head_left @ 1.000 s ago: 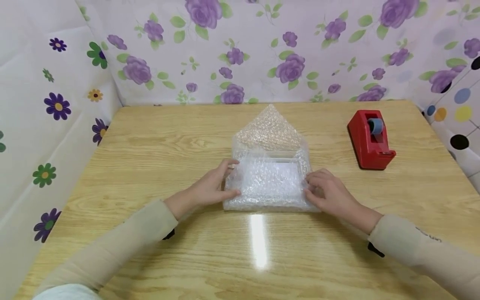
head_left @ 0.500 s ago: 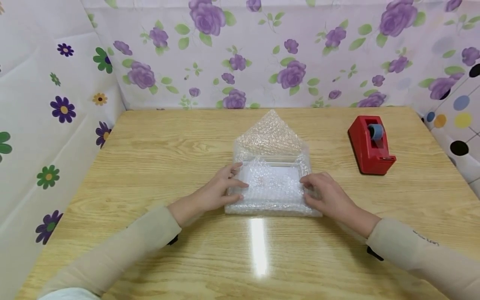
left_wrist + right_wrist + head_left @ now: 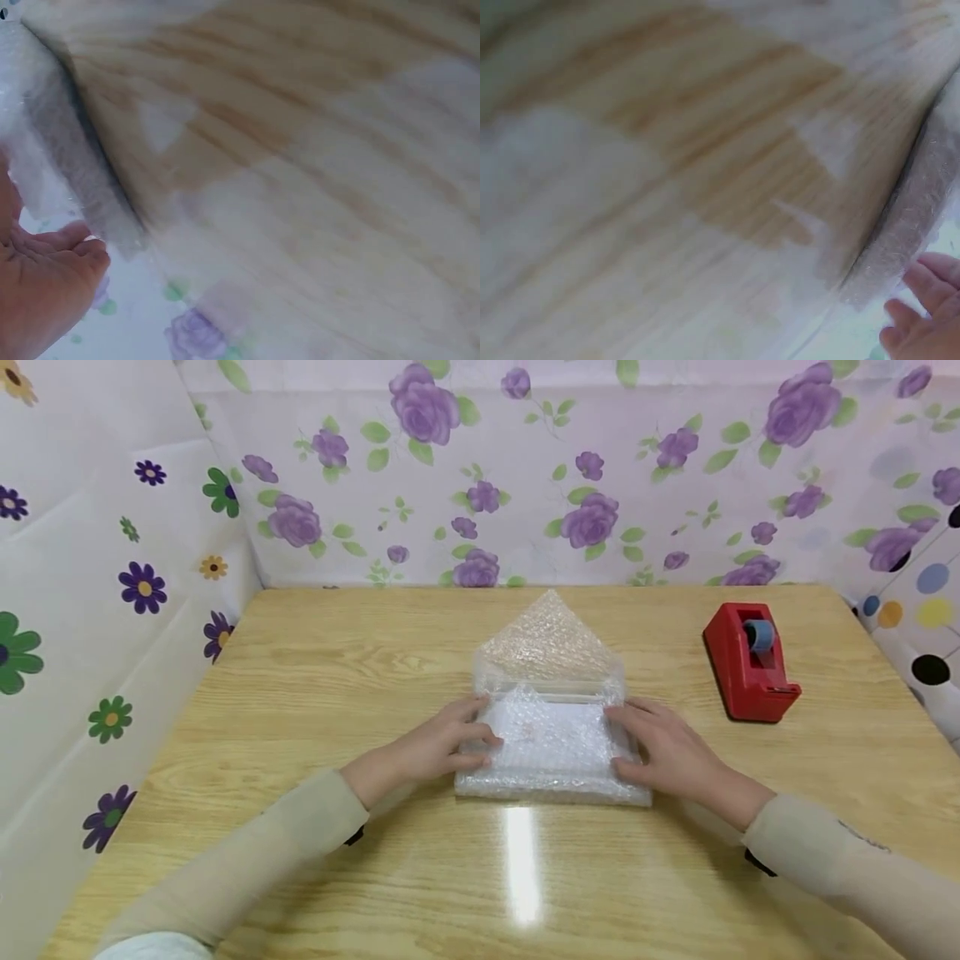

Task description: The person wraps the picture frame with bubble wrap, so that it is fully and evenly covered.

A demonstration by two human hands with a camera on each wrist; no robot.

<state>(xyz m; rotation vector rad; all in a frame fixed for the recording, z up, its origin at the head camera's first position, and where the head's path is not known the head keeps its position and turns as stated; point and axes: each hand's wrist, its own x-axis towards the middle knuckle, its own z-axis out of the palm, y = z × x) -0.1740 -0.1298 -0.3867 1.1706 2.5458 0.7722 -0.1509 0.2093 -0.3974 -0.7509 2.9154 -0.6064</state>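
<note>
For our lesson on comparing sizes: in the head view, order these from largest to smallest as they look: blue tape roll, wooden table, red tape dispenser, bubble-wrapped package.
1. wooden table
2. bubble-wrapped package
3. red tape dispenser
4. blue tape roll, sitting inside the dispenser
No two look alike.

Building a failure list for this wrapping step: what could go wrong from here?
1. The pointed flap at the far side lies unfolded, so the bubble-wrap package might gape there if tilted.
2. The red tape dispenser stands apart, off to the right; if the right hand leaves the package's side to reach it, the folds may loosen.
3. With the left hand at the opposite side, uneven pushing could skew the wrap.
</note>
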